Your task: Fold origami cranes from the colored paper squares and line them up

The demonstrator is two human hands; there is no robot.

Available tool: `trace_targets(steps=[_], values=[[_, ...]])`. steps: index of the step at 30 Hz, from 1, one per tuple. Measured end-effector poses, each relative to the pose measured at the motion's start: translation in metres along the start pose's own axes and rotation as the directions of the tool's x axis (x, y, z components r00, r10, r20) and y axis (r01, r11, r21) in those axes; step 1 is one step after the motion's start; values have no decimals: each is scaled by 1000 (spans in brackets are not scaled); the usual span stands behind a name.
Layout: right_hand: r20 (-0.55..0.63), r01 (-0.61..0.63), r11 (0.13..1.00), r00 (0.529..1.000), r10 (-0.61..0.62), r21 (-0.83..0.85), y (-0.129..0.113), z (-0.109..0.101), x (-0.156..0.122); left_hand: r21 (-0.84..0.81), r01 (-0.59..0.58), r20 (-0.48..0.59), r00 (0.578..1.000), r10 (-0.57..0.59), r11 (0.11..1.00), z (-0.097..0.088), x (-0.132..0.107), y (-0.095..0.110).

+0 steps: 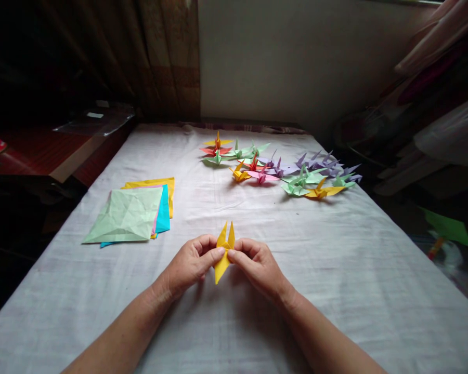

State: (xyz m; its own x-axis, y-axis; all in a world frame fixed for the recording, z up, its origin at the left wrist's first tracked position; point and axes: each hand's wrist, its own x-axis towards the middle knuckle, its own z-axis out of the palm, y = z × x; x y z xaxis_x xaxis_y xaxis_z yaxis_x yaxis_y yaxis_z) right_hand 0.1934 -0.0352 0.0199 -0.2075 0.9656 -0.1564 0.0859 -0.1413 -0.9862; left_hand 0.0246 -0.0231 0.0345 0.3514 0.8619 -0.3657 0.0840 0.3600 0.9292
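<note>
A yellow folded origami paper [223, 265] is held between my two hands, low over the cloth-covered table. Two narrow points stick up at its top and one broader point hangs down toward me. My left hand [195, 259] pinches its left edge, thumb in front and fingers behind. On the right edge, my right hand [259, 262] pinches it the same way. Both thumbs nearly meet at the middle of the paper, and the fingertips behind it are hidden.
Creased paper sheets [127, 213] in green, blue, pink and yellow lie stacked at the left. Several folded paper cranes [261, 176] stand in a group at the back right. A white cloth [320, 291] covers the table. Beside it is a brown wooden surface [42, 150] with a clear plastic bag [109, 122].
</note>
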Motion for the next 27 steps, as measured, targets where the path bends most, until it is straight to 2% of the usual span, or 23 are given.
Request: trace_targets(steps=[7, 15, 21, 24, 27], values=[[2, 45, 997, 999, -45, -68, 1, 1, 0, -16, -45, -65, 997, 44, 999, -1, 1, -2], [-44, 79, 996, 996, -81, -36, 5, 1, 0, 2, -28, 22, 999, 28, 1000, 1, 1, -6], [-26, 84, 996, 996, -84, -14, 6, -5, 3, -67, 3, -24, 1000, -5, 998, -3, 3, -7], [-128, 129, 991, 984, -125, 19, 5, -10, 7, -116, 27, 1, 1000, -27, 993, -3, 2, -5], [-207, 135, 984, 972, -109, 116, 2, -15, 9, -142, 44, 41, 998, -39, 989, -3, 0, -2]])
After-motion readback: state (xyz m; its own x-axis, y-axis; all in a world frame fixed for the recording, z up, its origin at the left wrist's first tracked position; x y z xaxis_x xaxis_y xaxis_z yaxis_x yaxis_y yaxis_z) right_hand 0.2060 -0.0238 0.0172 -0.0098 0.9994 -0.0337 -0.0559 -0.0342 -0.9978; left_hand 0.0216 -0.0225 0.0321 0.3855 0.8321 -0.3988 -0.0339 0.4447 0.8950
